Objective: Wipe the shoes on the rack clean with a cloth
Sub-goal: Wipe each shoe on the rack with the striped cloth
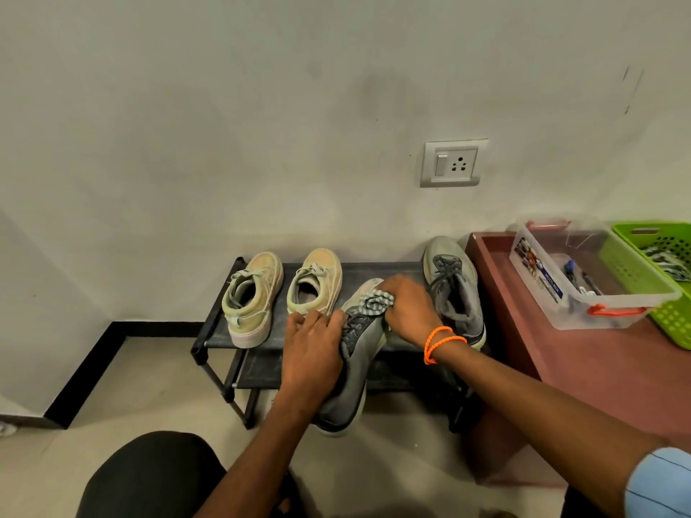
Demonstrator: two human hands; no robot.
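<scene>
While the left hand (pixel 312 353) curls around the laced grey sneaker (pixel 351 372) lifted off the black metal rack (pixel 377 272), the right hand (pixel 409 306) pinches a patterned grey cloth (pixel 375 302) at its toe; hard rubbing could twist the shoe loose.

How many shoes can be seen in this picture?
4. Two beige shoes stand on the rack's left part, one grey shoe stands at its right end, and the left hand holds another grey shoe.
</scene>
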